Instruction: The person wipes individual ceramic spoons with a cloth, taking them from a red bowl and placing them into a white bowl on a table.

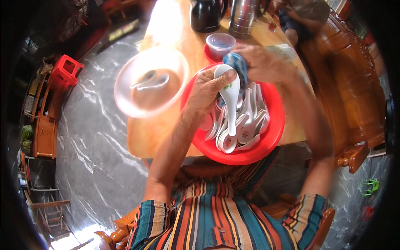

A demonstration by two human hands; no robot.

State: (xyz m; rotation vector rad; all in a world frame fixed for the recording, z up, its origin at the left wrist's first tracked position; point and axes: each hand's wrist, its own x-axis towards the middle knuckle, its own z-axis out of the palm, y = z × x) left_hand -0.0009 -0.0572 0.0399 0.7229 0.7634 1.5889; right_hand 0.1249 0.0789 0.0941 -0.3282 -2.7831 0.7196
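My left hand [207, 90] grips a white ceramic soup spoon [230, 97] by its bowl, the thumb on top and the handle pointing down toward me. A small green leaf print shows beside the thumb. My right hand [264, 62], blurred, holds a blue patterned cloth [236, 64] just behind the spoon's bowl. Below both hands stands a red plastic basin [272, 140] with many white spoons [247, 134] piled in it, some nested and bearing flower prints. Two more spoons [154, 82] lie in a pale, glare-lit basin [122, 97] to the left.
Behind the red basin, a lidded plastic tub [220, 43] sits in a small red dish. A black jug [204, 15] and a steel flask [243, 18] stand farther back on the wooden table [156, 134]. A person [304, 18] sits on a carved wooden bench [353, 93] at right.
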